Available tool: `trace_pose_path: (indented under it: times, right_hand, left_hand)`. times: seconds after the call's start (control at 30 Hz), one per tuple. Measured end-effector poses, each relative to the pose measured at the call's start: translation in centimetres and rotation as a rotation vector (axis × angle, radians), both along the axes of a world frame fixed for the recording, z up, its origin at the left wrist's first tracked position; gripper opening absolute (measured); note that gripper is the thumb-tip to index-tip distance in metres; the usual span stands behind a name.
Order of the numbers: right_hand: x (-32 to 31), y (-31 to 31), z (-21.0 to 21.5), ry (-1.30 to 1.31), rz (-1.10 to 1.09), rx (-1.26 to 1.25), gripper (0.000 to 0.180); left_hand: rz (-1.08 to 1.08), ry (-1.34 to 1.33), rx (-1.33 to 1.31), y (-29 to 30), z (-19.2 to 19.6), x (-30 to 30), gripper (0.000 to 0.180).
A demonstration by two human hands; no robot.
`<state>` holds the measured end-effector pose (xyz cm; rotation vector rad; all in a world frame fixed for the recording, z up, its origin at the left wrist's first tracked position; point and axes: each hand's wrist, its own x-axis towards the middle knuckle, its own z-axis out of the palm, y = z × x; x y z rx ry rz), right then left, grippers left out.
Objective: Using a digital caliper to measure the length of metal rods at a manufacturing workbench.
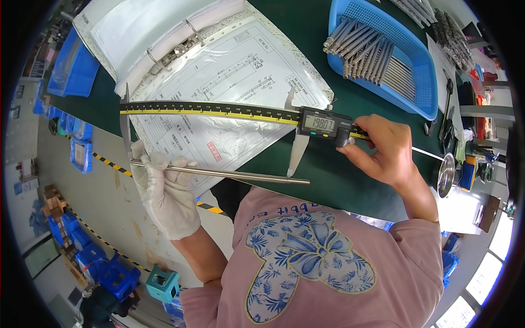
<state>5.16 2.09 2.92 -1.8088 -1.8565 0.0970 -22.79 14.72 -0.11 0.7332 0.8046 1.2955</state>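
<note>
Left fingers [158, 160]: gripping steel rod [240, 175], left
Right fingers [362, 158]: pinching caliper [320, 124], centre
Measuring: apparently unfinished
Basket rods [363, 46]: upper right, status unclear

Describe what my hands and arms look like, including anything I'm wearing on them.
Your left hand wears a plain white glove reaching the wrist; your right hand is bare. Both forearms are uncovered. The dusty-pink short sleeves look plain. No watch or bracelet shows.
</note>
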Motion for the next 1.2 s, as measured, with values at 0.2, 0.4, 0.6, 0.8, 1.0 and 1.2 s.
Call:
trace_pose_path:
  times: [0.2,0.4,0.6,0.8,1.0,1.2]
  right_hand:
    - [0.09,-0.16,-0.11,-0.009,-0.007,0.027,0.032]
    - [-0.20,-0.14,-0.70,-0.020,0.000,0.027,0.031]
    - [-0.41,-0.35,-0.70,0.002,-0.036,0.011,0.034]
    - [-0.56,-0.21,-0.67,0.075,-0.040,0.031,0.039]
    - [-0.53,-0.31,-0.50,0.080,-0.028,0.040,0.038]
    - [-0.53,-0.29,-0.47,0.062,-0.029,0.029,0.037]
  left_hand:
    - [-0.026,-0.009,-0.013,0.16,-0.28,-0.09,0.036]
    - [-0.045,0.037,-0.044,0.17,-0.20,-0.19,0.040]
    - [-0.064,0.056,-0.011,0.06,-0.57,-0.44,0.041]
    - [0.016,0.100,-0.077,-0.07,-0.19,0.34,0.039]
    - [0.012,0.080,-0.070,-0.26,-0.12,0.04,0.038]
    - [-0.015,0.022,-0.061,-0.03,-0.61,-0.30,0.038]
